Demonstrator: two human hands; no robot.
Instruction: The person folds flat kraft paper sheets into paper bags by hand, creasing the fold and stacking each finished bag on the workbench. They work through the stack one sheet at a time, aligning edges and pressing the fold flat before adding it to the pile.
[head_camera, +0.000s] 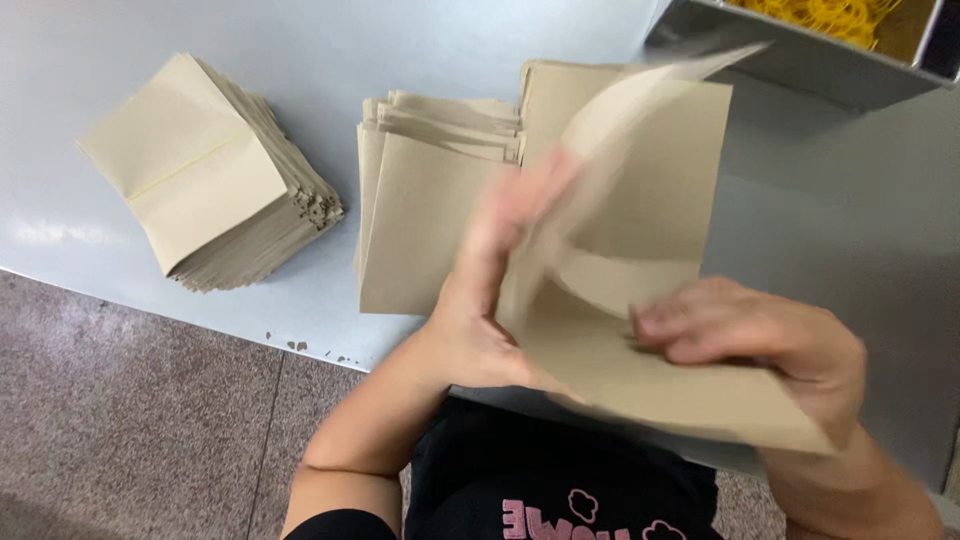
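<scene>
Both hands work on one brown paper sheet (640, 200) above the table's near edge. My left hand (490, 290) is blurred with motion; its fingers press up along the sheet's left side, where a flap curls over. My right hand (750, 335) pinches the sheet's lower right part, fingers on top. Just behind the hands lies a loose pile of flat brown paper sheets (420, 190). A neat stack of folded brown paper bags (215, 175) sits further left on the table.
The grey table (840, 210) ends at a near edge over a speckled floor (130, 410). A metal tray (810, 60) holding yellow rubber bands (830, 15) stands at the back right.
</scene>
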